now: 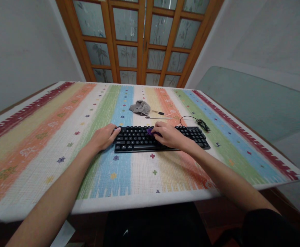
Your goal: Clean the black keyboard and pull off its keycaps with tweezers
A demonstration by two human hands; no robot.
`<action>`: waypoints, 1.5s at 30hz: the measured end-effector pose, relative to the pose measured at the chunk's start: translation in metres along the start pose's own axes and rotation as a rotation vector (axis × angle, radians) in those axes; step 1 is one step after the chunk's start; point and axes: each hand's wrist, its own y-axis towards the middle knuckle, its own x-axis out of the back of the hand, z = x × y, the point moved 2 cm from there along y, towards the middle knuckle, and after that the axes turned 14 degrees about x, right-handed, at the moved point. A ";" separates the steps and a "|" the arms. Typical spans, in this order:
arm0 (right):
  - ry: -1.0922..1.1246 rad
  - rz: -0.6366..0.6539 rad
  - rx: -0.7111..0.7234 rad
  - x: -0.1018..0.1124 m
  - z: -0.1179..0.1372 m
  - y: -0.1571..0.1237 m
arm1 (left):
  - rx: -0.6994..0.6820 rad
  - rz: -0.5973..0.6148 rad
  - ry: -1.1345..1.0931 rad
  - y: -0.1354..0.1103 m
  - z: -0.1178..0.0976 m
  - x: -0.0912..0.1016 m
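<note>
Head view: at the left, my left hand (105,136) is partly curled at the near-left end of a long black plastic keyboard with white-marked keys (139,142), thumb on its upper left corner; I cannot tell whether this grip closes firmly on the edge. The keyboard lies flat before me on a broad desk covered in striped, multicoloured cloth (143,175). Beyond its far edge sits a crumpled grey fabric piece (140,107). Next, my right hand (167,134) rests over the keys, grip closed, fingertips pinching a small purple piece (150,131) whose material is unclear. Behind that hand lie a slim dark rod (160,118) and a thin tool with a black handle (161,113). Farthest right, a bundled black cable (202,124) lies just behind the keyboard.
</note>
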 end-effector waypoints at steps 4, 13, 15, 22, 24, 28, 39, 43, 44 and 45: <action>0.024 -0.021 0.026 -0.016 0.001 -0.004 | 0.011 0.013 0.005 0.000 -0.001 0.000; 0.076 0.067 0.049 -0.003 0.001 -0.001 | 0.002 0.002 -0.010 -0.001 -0.001 0.000; 0.075 0.038 0.023 0.000 0.003 0.007 | 0.003 0.004 -0.004 0.000 -0.001 0.000; 0.068 0.017 0.041 -0.011 0.011 0.013 | -0.002 -0.011 -0.005 -0.001 0.001 0.000; 0.055 0.047 0.077 -0.010 0.013 0.011 | -0.006 -0.017 -0.009 0.000 0.002 -0.001; 0.038 0.140 0.154 0.000 0.014 0.014 | -0.008 -0.015 -0.013 0.000 0.002 -0.001; 0.027 0.059 0.075 -0.013 0.024 0.029 | 0.003 0.001 -0.009 -0.001 0.000 0.001; 0.010 0.129 0.108 -0.007 0.025 0.026 | -0.005 0.011 -0.005 -0.001 -0.001 0.001; 0.003 0.147 0.117 -0.004 0.025 0.027 | -0.006 0.010 -0.006 -0.001 0.000 0.001; 0.000 0.156 0.122 -0.002 0.025 0.029 | -0.006 0.007 -0.007 -0.001 0.000 0.001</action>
